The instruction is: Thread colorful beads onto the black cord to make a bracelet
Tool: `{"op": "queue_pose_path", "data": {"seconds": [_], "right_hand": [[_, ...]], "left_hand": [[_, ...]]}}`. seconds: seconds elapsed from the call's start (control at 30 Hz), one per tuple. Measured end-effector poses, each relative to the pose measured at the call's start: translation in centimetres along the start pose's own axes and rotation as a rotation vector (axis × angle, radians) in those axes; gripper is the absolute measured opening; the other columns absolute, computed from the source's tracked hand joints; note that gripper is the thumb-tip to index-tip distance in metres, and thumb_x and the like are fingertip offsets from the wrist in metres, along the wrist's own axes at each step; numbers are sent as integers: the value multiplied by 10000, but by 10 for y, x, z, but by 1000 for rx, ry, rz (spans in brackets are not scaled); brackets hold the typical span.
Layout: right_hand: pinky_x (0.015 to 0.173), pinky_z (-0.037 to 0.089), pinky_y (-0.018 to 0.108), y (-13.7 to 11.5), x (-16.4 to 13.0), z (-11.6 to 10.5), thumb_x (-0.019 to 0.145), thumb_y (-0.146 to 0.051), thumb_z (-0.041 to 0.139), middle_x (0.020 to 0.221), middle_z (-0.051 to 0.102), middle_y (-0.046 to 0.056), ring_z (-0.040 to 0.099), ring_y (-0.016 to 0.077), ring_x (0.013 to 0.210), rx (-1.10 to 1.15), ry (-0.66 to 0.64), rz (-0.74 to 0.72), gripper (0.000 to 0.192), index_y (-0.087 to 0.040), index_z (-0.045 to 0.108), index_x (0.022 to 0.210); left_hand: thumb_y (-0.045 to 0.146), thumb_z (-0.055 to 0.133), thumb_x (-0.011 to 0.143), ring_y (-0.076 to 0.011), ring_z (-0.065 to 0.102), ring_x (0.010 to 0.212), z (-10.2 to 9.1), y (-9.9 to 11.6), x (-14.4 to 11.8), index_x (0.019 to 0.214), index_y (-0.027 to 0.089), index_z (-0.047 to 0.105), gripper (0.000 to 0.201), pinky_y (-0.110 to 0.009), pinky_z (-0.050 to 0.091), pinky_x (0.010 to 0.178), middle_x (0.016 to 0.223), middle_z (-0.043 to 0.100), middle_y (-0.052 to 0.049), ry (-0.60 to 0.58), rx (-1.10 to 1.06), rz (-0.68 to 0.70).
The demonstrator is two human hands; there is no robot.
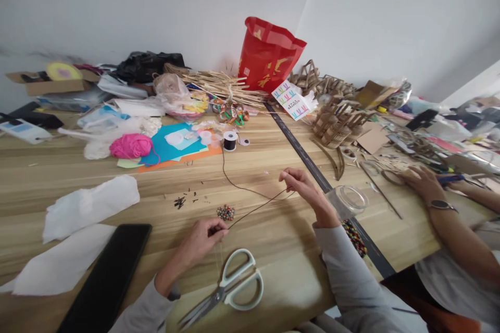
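A thin black cord point(253, 211) stretches between my two hands just above the wooden table. My left hand point(201, 242) pinches its near end, and a fine pale thread hangs below those fingers. My right hand point(300, 184) grips the cord farther up and to the right. From there the cord loops back to a spool of black cord point(229, 141) standing on the table. A small heap of mixed beads point(225, 212) lies just beyond my left hand. Scissors with pale handles point(238, 283) rest close in front of me, blades pointing lower left.
A dark phone-like slab point(107, 276) and white paper sheets point(91, 203) lie at left. Right of my arm stand a clear jar point(347, 201) and more beads point(354, 238). A pink yarn ball point(132, 145) and red bag point(269, 54) are behind. A co-worker's hand point(424, 186) is at right.
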State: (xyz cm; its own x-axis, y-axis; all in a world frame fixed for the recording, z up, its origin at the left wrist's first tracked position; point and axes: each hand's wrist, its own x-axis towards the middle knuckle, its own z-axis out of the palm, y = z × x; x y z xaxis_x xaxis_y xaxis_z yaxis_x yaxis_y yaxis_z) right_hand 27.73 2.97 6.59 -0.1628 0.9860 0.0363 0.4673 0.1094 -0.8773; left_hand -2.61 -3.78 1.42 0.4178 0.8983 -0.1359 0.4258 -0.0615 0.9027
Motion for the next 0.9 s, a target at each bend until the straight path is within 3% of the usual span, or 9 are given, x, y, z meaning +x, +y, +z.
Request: {"op": "queue_pose_path", "data": {"seconds": [0.13, 0.17, 0.3, 0.37, 0.43, 0.53, 0.67, 0.9], "right_hand": [[791, 434, 351, -5, -1, 16, 823, -398, 590, 814, 592, 65, 545, 207, 817, -433, 242, -272, 237, -164, 617, 791], [849, 415, 376, -9, -3, 25, 835, -358, 585, 901, 602, 89, 537, 227, 900, -462, 228, -354, 193, -168, 621, 842], [862, 425, 323, -32, -16, 72, 869, -271, 561, 1011, 606, 88, 553, 196, 956, -342, -189, -605, 167, -182, 586, 1008], [773, 446, 260, -40, -22, 93, 883, -279, 550, 988, 609, 74, 580, 166, 883, -311, -418, -623, 168, -179, 577, 1015], [716, 437, 236, -43, -26, 107, 885, -245, 546, 948, 607, 61, 584, 154, 821, -337, -494, -598, 125, -171, 567, 984], [667, 417, 220, -38, -26, 116, 896, -194, 515, 867, 601, 37, 572, 138, 748, -365, -508, -572, 58, -172, 558, 929], [700, 417, 218, -31, -20, 114, 909, -148, 471, 898, 601, 45, 574, 136, 792, -349, -518, -585, 94, -172, 561, 902], [634, 386, 203, -28, -16, 108, 889, -127, 485, 796, 578, 25, 543, 120, 698, -387, -438, -555, 92, -165, 557, 846]], "left_hand": [[321, 551, 763, -152, 503, 589, 1, 0, 1, 663, 154, 631, 210, -232, 363, 564, 602, 577, -2, 2, 8, 1], [326, 552, 759, -154, 506, 589, 1, 0, 1, 666, 153, 637, 213, -235, 363, 566, 604, 583, -4, 3, 13, 0], [330, 543, 758, -153, 494, 571, 2, 1, 2, 681, 147, 648, 224, -237, 356, 551, 589, 579, -4, -1, 19, -14], [314, 538, 758, -154, 497, 581, 2, 0, 3, 687, 144, 646, 214, -240, 362, 559, 600, 582, -7, 3, 15, -11], [298, 532, 758, -161, 510, 603, 2, 0, 3, 687, 142, 640, 202, -247, 374, 579, 621, 593, -13, 20, 7, -4], [290, 522, 762, -168, 523, 616, 0, -1, 4, 687, 145, 638, 200, -256, 383, 591, 630, 602, -15, 47, -4, -23], [302, 527, 760, -177, 536, 630, -4, -2, 4, 744, 139, 663, 213, -264, 395, 599, 652, 622, -25, 80, -19, -49], [313, 558, 723, -175, 539, 631, -7, -1, 7, 720, 136, 650, 200, -261, 410, 598, 643, 624, -30, 158, -75, -54]]}}
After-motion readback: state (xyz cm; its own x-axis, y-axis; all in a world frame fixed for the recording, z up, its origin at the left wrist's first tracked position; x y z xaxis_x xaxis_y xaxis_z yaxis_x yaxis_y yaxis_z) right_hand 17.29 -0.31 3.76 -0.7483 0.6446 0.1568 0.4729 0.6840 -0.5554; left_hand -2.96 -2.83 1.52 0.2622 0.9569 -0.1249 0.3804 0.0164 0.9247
